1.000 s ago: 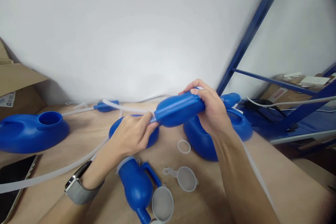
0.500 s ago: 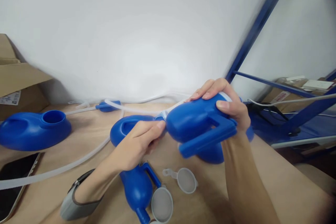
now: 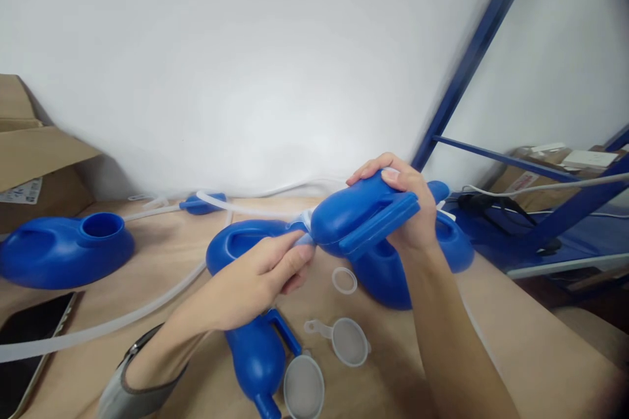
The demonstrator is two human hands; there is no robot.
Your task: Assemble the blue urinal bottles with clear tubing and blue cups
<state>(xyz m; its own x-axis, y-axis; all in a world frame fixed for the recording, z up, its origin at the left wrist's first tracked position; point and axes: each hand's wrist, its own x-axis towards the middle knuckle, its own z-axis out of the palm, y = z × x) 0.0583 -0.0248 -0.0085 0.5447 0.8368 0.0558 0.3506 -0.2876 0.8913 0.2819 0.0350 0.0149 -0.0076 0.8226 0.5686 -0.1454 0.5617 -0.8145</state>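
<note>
My right hand (image 3: 410,203) grips a blue plastic urinal funnel (image 3: 339,213) with a long straight handle (image 3: 378,226), fingers over its wide right end. The funnel's narrow end points left, toward my left hand. My left hand (image 3: 270,272) is closed in a pinch on a pale translucent tube (image 3: 303,239) at that narrow end. How far the tube sits on the funnel's spout is hidden by the fingers. Beneath and behind my left hand lies a blue urinal bottle (image 3: 219,245). A second blue funnel (image 3: 258,357) rests on the table below my left hand.
Translucent lids (image 3: 350,342) and a thin ring (image 3: 344,281) lie in front. Blue bottles stand at left (image 3: 59,258) and behind my right wrist (image 3: 386,281). A long white hose (image 3: 147,301) crosses toward a phone (image 3: 37,327). A cardboard box (image 3: 44,163) and blue metal frame (image 3: 472,72) flank the table.
My right hand and the funnel have turned and shifted slightly left, baring the ring and more of the bottles behind. My left hand stays at the funnel's narrow end, where the pale tube now shows.
</note>
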